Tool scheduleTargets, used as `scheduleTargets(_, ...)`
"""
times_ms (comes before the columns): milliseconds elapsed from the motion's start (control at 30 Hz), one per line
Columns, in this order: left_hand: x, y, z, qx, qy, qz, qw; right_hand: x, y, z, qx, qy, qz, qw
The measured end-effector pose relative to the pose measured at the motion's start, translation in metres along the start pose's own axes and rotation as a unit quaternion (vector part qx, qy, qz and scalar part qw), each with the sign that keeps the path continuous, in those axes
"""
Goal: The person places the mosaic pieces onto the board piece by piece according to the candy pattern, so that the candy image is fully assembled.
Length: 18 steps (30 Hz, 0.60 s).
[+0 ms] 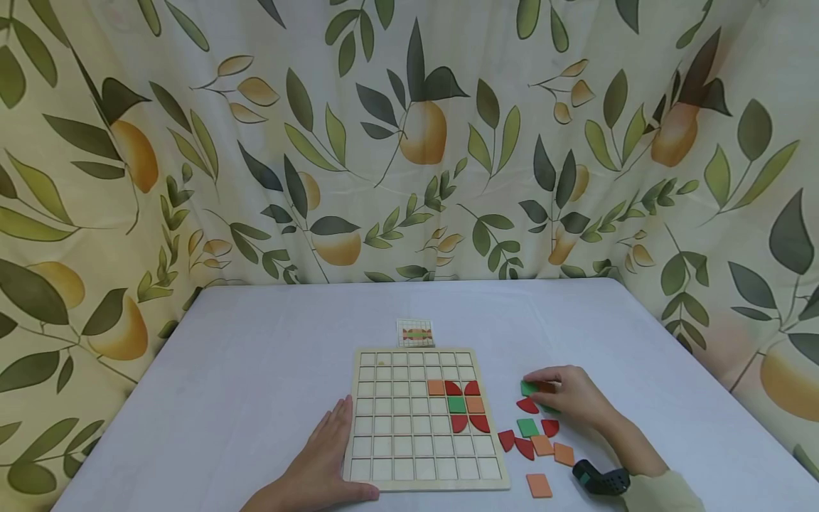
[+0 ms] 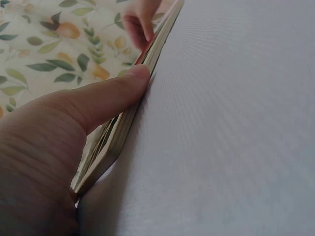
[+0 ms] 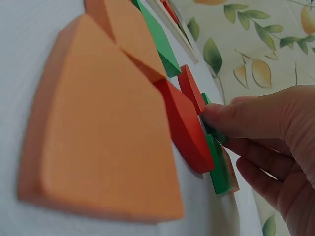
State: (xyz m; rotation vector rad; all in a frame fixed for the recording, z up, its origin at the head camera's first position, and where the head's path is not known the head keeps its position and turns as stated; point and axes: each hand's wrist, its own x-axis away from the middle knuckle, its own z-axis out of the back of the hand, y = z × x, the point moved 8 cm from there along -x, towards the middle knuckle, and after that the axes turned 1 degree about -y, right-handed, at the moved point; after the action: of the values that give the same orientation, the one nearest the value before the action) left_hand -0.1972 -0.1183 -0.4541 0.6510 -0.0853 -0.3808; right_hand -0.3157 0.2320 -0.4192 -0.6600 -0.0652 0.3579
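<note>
A square, pale wooden grid board (image 1: pixel 390 427) lay flat on a white-covered table (image 1: pixel 256 341), taken here as the centre of the clock. Seven coloured pieces sat in its cells between 1 and 4 o'clock: an orange square tile (image 1: pixel 436 387) beside two red quarter-circle tiles (image 1: pixel 453 388) in one row, a green square tile (image 1: pixel 456 404) and another orange square beneath, then two more red quarter-circles. A small card printed with a coloured grid pattern (image 1: pixel 416 333) lay just beyond the board at 12 o'clock.

The left hand (image 1: pixel 320 455) was at 8 o'clock, its fingers pressed together along the board's left edge and its thumb stretched apart against the near edge.

The right hand (image 1: pixel 568 391) was between 2 and 3 o'clock, thumb and forefinger drawn together at a dark green piece (image 3: pixel 215 130); whether they gripped it, I could not tell. More green showed beneath the fingers.

Loose flat pieces lay off the board from 3 to 4 o'clock: red quarter-circles, a loose green square (image 1: pixel 527 427) and orange squares, the nearest orange one (image 1: pixel 539 486) apart at 4. A black device (image 1: pixel 601 480) sat by the right wrist, against a pale sleeve (image 1: pixel 665 494).
</note>
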Motion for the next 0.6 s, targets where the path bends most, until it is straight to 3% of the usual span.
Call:
scheduleTargets(333, 0.000, -0.003, -0.002, 0.004, -0.001, 0.009, 1.0000, -0.007, -0.014, -0.005, -0.036, 0.011, 0.012, 0.999)
scheduleTargets(600, -0.001, -0.003, -0.002, 0.008, -0.006, 0.009, 0.9999, -0.012, -0.026, -0.016, -0.035, 0.011, 0.024, 0.999)
